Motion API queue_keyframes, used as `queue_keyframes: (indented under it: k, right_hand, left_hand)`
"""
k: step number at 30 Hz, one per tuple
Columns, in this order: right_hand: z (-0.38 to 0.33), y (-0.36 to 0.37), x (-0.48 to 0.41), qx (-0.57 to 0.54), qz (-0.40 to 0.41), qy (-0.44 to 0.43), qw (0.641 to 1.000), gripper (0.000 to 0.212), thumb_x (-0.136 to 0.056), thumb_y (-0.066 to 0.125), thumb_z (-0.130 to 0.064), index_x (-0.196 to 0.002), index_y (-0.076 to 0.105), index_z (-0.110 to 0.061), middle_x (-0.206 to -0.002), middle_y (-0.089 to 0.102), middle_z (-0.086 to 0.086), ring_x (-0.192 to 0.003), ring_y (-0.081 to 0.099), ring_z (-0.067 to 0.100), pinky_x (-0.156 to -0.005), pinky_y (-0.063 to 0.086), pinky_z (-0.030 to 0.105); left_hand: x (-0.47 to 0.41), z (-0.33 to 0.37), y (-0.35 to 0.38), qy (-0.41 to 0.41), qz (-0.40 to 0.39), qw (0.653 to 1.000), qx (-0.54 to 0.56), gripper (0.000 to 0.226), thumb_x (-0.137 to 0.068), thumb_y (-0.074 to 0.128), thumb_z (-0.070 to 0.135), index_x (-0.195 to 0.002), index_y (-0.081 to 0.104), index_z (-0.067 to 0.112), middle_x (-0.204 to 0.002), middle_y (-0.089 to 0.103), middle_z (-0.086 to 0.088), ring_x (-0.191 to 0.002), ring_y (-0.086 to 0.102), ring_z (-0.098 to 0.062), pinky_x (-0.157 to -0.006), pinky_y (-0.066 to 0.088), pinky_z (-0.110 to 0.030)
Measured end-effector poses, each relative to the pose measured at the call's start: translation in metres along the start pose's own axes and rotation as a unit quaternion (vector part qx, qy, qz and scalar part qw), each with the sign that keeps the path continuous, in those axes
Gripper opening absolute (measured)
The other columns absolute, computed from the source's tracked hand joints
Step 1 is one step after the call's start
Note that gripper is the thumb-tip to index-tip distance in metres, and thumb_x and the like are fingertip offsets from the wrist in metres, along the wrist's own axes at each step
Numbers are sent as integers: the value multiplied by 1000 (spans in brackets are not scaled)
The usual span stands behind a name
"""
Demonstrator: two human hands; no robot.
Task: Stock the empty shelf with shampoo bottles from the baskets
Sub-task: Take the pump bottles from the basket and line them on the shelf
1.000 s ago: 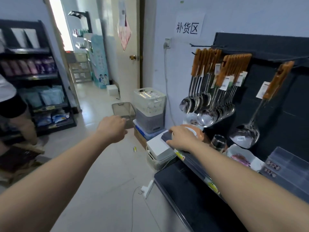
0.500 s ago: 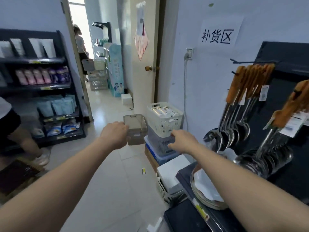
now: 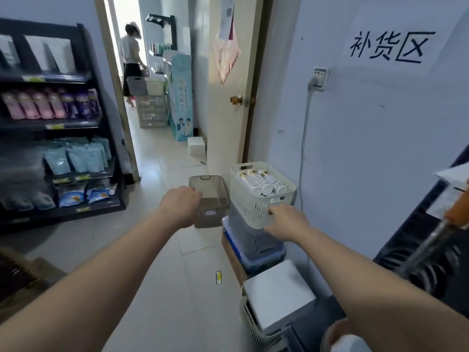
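Stocking looks barely begun: shampoo bottles point(image 3: 261, 182) lie in the far white basket point(image 3: 250, 209). The right hand point(image 3: 288, 223) reaches toward it with relaxed fingers; the left hand point(image 3: 181, 207) is loosely curled and empty.

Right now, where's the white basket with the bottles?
Head view, right of centre: white basket sits atop a grey basket, just right of the brown bin, right hand at its front.

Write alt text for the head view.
Two bare arms reach toward a white basket of shampoo bottles stacked on bins by the wall. The right hand is at its side; the left hand hovers near a brown bin.
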State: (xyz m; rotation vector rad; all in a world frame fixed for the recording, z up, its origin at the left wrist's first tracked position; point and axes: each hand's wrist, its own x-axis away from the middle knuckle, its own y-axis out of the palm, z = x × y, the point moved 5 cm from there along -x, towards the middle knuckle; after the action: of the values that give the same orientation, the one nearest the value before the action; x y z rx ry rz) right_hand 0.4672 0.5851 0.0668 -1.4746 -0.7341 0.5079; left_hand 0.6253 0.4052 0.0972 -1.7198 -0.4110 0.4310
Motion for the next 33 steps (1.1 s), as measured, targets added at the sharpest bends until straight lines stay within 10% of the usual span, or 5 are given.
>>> queue_keyframes:
  k: [15, 33]
  right_hand:
    - [-3, 5, -203, -32, -55, 146, 987, 40, -90, 57, -36, -125, 54, -18, -129, 58, 5, -115, 57, 25, -93, 49, 37]
    - [138, 79, -377, -181, -108, 298, 931, 51, -89, 58, -46, -129, 54, -16, -134, 57, 9, -121, 56, 28, -96, 48, 36]
  left_hand:
    - [-253, -72, 55, 114, -47, 991, 51, 30, -91, 56, 34, -113, 58, 12, -113, 60, -7, -101, 61, -28, -79, 50, -38]
    - [-536, 17, 152, 185, -96, 974, 89, 23, -91, 56, 36, -107, 62, 21, -101, 64, 0, -88, 61, -16, -80, 56, -36]
